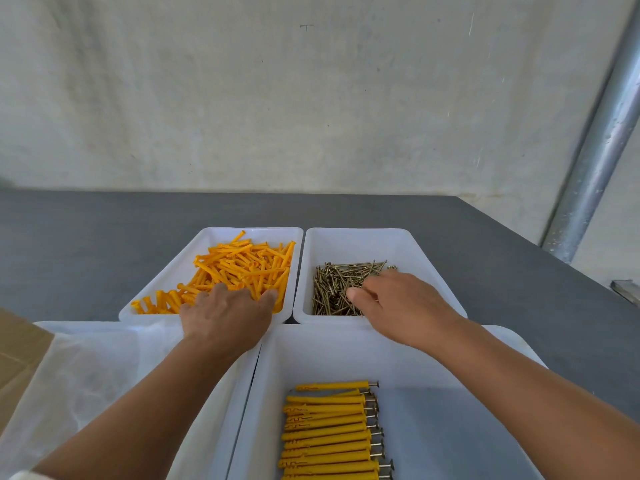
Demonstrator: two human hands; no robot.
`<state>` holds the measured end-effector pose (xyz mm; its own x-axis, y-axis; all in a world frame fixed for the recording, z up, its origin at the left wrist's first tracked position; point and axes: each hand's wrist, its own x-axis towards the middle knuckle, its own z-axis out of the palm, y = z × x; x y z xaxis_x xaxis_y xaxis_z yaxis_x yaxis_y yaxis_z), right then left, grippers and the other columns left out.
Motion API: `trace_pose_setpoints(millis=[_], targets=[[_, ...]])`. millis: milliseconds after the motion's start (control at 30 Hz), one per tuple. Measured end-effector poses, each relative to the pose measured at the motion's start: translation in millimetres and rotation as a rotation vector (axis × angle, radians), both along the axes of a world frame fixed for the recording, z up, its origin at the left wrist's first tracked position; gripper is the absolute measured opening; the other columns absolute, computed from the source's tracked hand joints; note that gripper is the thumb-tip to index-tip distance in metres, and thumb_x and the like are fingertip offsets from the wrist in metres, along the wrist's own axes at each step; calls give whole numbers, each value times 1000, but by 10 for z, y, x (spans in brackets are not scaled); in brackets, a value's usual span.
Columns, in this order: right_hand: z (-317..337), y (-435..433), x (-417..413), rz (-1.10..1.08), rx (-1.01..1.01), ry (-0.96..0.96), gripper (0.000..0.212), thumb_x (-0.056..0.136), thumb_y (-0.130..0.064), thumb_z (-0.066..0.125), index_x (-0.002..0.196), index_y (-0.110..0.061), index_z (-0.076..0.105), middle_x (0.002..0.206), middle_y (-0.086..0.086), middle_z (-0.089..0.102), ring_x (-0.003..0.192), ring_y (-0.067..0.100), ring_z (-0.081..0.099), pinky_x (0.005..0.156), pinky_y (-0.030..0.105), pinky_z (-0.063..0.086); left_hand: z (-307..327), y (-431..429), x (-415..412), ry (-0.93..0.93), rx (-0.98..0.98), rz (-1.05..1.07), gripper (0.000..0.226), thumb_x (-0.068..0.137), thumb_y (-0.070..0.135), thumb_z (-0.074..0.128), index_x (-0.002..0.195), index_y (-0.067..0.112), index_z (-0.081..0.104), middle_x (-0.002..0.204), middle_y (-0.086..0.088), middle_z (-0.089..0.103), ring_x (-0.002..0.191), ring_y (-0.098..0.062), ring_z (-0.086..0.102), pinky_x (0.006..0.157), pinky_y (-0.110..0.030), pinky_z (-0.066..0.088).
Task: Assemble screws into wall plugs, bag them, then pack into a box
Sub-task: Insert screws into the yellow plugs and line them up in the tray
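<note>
Far left tray [212,238]: loose orange wall plugs [242,268], with the left hand [225,317] palm-down on the pile, fingertips hidden, grasp not discernible. Far right tray [381,242]: screws [330,287], with the right hand [398,306] curled over them, hold likewise unclear. Near tray [450,427]: assembled plugs [329,434] in a row. Cardboard box [17,348] at near left.

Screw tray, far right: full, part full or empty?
Part full. Screws heap in the near half of the tray; its far end is bare.
</note>
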<state>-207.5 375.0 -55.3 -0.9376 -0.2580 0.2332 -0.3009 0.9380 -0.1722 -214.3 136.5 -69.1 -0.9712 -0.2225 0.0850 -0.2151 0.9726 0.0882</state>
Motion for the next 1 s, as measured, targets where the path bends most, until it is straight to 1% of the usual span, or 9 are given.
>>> trace_pose_setpoints(millis=[100, 167, 267, 400, 600, 733, 833, 933, 1000], targets=[[-131, 118, -98, -46, -5, -157, 59, 99, -61, 16, 67, -21, 44, 73, -3, 51, 73, 14, 51, 66, 33, 40, 3, -14, 1, -15, -6, -2, 64, 93, 67, 16, 80, 23, 61, 96, -2, 57, 88, -23, 51, 86, -45, 39], [-180, 138, -119, -53, 22, -239, 66, 97, -65, 10, 66, -22, 47, 70, -2, 53, 74, 14, 53, 71, 34, 44, 5, -10, 5, -11, -12, 3, 63, 94, 66, 18, 73, 22, 57, 89, 0, 53, 84, -21, 49, 84, -44, 38], [-192, 133, -145, -49, 62, -279, 74, 94, -68, 5, 73, -20, 57, 74, 0, 57, 78, 15, 56, 77, 36, 47, 16, -1, -2, 6, -1, 2, 55, 96, 60, 22, 77, 21, 57, 88, 0, 52, 84, -21, 49, 84, -42, 39], [-196, 152, -165, -27, 64, -312, 76, 94, -69, 4, 81, -18, 60, 80, 0, 59, 84, 17, 57, 83, 38, 48, 29, -1, -16, 57, 32, -25, 41, 99, 46, 31, 80, 21, 56, 89, 1, 55, 84, -20, 52, 81, -36, 43], [-219, 156, -195, -40, 54, -317, 72, 93, -71, 6, 63, -17, 43, 66, 0, 48, 66, 17, 50, 71, 34, 43, 34, 19, -29, 117, 22, -69, 31, 96, 27, 38, 69, 20, 51, 77, 3, 54, 75, -16, 54, 66, -30, 39], [-236, 160, -201, -39, 69, -291, 76, 93, -70, 6, 68, -13, 51, 65, 0, 48, 67, 17, 52, 70, 34, 44, 52, 38, -21, 116, 14, -80, 27, 92, 20, 40, 68, 18, 52, 76, 1, 55, 72, -16, 54, 62, -29, 39], [-233, 155, -203, -39, 49, -271, 80, 95, -67, 9, 83, -10, 63, 68, 1, 53, 72, 17, 56, 68, 32, 44, 82, 76, -6, 136, 24, -121, 23, 90, 16, 41, 73, 17, 57, 79, 1, 58, 76, -18, 56, 56, -26, 36], [-226, 144, -190, -41, 10, -229, 66, 97, -65, 16, 68, -16, 51, 65, -1, 51, 66, 15, 52, 61, 31, 40, 120, 135, 28, 165, 65, -179, 23, 88, 13, 44, 87, 15, 67, 90, -1, 64, 85, -19, 58, 62, -26, 41], [-219, 134, -190, -60, -22, -200, 59, 97, -63, 25, 64, -18, 44, 63, -2, 49, 61, 14, 48, 58, 30, 37, 131, 148, 57, 215, 128, -194, 21, 87, 13, 47, 89, 16, 68, 93, -1, 62, 85, -18, 55, 65, -26, 38]])
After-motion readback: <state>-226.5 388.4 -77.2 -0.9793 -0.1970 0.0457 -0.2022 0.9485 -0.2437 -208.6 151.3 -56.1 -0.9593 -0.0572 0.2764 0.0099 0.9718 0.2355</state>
